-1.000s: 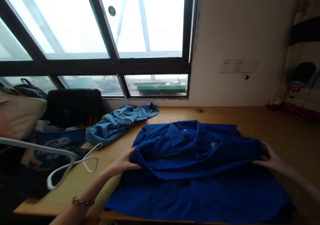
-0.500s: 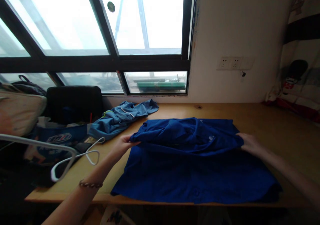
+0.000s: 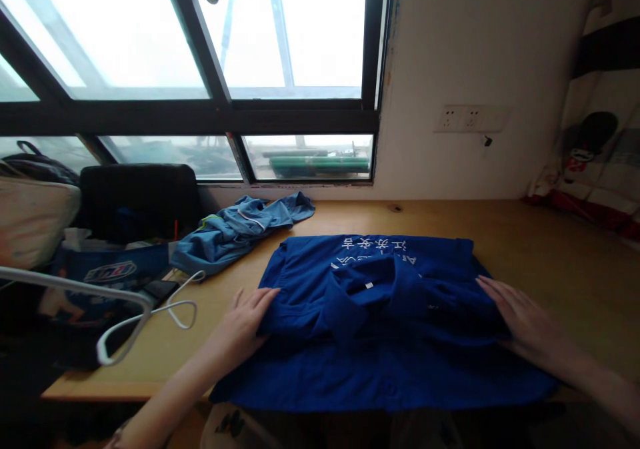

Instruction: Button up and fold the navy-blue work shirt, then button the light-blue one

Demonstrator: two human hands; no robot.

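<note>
A blue button-front shirt (image 3: 390, 382) lies folded on the wooden table in front of me. Its collar faces me, and a small white tag shows inside the neck. White lettering, upside down from here, runs across the far part of the cloth. My left hand (image 3: 253, 312) rests against the shirt's left side, fingers stretched out over the edge. On the opposite side, my right hand (image 3: 517, 316) lies with extended, spread fingers on the right edge. Both hands touch the cloth and look open; the thumbs are hard to make out.
A crumpled lighter blue garment (image 3: 235, 229) lies at the table's back left. A white cable (image 3: 185, 312) and a white tubular frame (image 3: 125, 289) are at the left. Behind them stand a bag (image 3: 115, 269) and a dark chair back (image 3: 140, 192). Wall sockets (image 3: 470, 118) sit above the table (image 3: 560, 256).
The shirt's upper part has come down toward me, uncovering the collar and white lettering. Both hands moved nearer to me and loosened from their pinch on the cloth. The view shifted slightly.
</note>
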